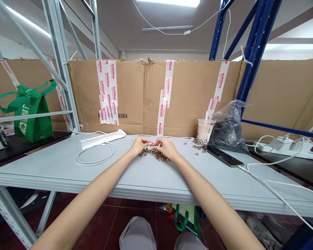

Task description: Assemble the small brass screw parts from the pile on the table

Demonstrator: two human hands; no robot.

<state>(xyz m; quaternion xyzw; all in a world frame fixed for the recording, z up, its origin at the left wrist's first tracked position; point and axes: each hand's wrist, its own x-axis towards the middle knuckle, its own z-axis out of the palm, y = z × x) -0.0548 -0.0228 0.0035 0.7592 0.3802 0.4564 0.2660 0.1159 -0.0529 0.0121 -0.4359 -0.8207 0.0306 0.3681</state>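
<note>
A pile of small brass-coloured metal parts (158,155) lies on the grey table (130,177), right under my two hands. My left hand (139,145) is at the pile's left side, thumb and fingers pinched together. Opposite it, my right hand (165,147) pinches too, its fingertips almost meeting those of the left. Whatever lies between the fingertips is too small to name. More small metal parts (197,147) are scattered to the right, near a bubble tea cup (205,132).
A phone (223,155) with a white cable and a clear bag of dark items (228,128) are on the right. On the left lie a coiled white cable (94,161) and a folded white strip (103,139). Taped cardboard (133,93) walls the back.
</note>
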